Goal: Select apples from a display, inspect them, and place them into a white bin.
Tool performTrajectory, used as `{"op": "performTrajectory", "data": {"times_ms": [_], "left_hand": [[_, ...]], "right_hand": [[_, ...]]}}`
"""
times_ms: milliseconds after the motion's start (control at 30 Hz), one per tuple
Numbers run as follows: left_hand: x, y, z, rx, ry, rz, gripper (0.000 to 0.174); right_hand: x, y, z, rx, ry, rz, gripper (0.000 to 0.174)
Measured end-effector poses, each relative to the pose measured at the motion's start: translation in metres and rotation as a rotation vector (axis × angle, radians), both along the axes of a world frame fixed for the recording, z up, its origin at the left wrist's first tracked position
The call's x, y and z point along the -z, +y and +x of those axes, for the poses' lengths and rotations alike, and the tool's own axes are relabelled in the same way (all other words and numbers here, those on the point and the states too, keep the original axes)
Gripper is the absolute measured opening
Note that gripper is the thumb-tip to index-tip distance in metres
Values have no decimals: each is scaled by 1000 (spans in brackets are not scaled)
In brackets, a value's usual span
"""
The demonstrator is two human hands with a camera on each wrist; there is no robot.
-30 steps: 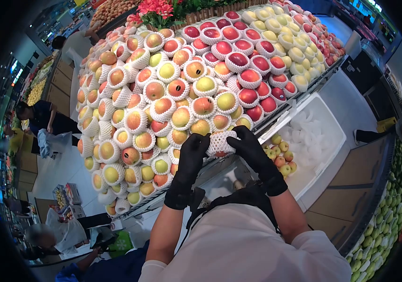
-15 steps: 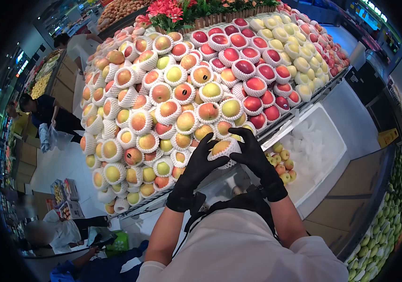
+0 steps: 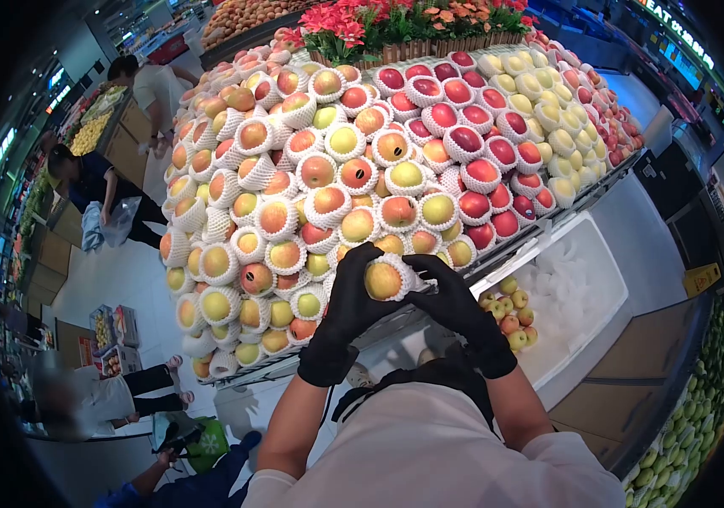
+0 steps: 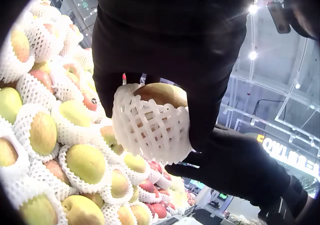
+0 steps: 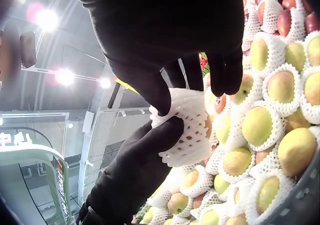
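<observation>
Two black-gloved hands, one left hand point(image 3: 353, 300) and one right hand point(image 3: 462, 311), share one yellow-and-red apple in a white foam net point(image 3: 384, 281) at a market display. More than fifty netted yellow-and-red apples point(image 3: 273, 217), over twenty netted deep-red fruits point(image 3: 464, 140) and more than twenty netted pale-yellow fruits point(image 3: 560, 140) fill the heap; exact totals cannot be told. At least three black oval stickers point(image 3: 358, 174) mark the fruit. One white bin point(image 3: 614, 254) contains at least eight bare yellow-and-red apples point(image 3: 525, 316). Around them: at least four bystanders point(image 3: 95, 188), one green bag point(image 3: 210, 446), one yellow sign point(image 3: 701, 279).
</observation>
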State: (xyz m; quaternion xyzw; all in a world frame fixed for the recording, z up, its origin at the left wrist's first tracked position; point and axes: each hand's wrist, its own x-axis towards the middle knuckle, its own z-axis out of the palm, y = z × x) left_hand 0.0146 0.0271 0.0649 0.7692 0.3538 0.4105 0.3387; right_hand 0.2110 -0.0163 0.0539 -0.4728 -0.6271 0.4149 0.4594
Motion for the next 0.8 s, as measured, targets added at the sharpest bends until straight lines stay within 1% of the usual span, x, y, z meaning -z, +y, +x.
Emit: {"op": "performTrajectory", "data": {"times_ms": [33, 100, 200, 300, 433, 467, 533, 600, 700, 733, 800], "left_hand": [[-2, -1, 0, -20, -17, 29, 77], [-7, -1, 1, -59, -51, 87, 66], [1, 5, -3, -94, 52, 102, 69], [13, 18, -9, -150, 130, 166, 77], [10, 38, -19, -159, 113, 214, 75], [14, 48, -23, -139, 102, 205, 79], [-5, 53, -33, -165, 169, 261, 78], [-5, 67, -48, -176, 142, 289, 82], [-20, 85, -82, -204, 209, 315, 86], [-31, 87, -91, -241, 235, 332, 87], [-36, 104, -119, -244, 276, 391, 84]], "right_hand": [[-2, -1, -4, -3, -19, 33, 58], [-1, 2, -7, -8, -25, 6, 59], [4, 5, -11, -13, -2, -26, 58], [12, 5, -8, 16, -15, -19, 57], [23, 2, 0, 48, -22, -41, 52], [24, 0, 2, 50, -18, -50, 51], [23, -2, 6, 55, -58, -62, 46], [22, -2, 7, 52, -51, -94, 45], [15, -1, 6, 56, -79, -111, 42], [15, -1, 5, 53, -88, -109, 42], [17, 1, 2, 46, -86, -86, 42]]}}
